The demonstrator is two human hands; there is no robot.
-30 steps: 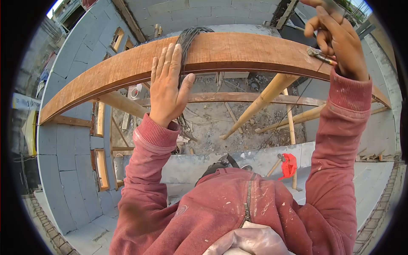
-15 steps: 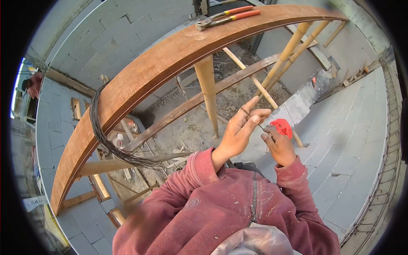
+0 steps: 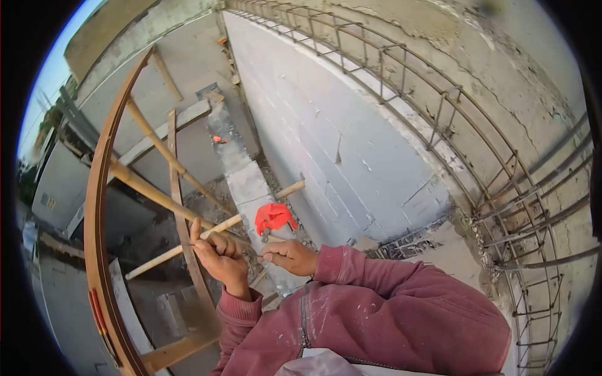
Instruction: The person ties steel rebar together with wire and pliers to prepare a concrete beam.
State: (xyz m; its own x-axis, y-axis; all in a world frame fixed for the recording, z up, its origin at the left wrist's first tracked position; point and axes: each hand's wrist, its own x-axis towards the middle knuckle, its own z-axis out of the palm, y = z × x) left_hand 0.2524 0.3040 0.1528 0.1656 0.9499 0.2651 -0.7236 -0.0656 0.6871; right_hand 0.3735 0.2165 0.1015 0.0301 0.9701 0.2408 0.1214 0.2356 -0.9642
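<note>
My left hand [image 3: 217, 255] and my right hand [image 3: 290, 256] are close together in front of my chest, both in red sleeves. Each pinches an end of a short thin wire [image 3: 253, 254] that runs between them; the wire is barely visible. Just beyond my right hand a red cloth-like object [image 3: 274, 216] hangs on a bamboo pole [image 3: 188, 244]. A curved wooden plank [image 3: 96, 200] stands at the left, with orange-handled pincers [image 3: 95, 313] lying on it near its lower end.
A grey block wall [image 3: 326, 138] runs up the middle. A rusty rebar cage [image 3: 501, 188] follows the top of a concrete wall on the right. Bamboo props [image 3: 157, 150] and timber braces hold the plank over a drop to rubble-strewn ground at the left.
The view has swung to the right, so the plank now lies at the left and the rebar cage has come into view. Both hands stay together on the wire, lower and closer to my chest.
</note>
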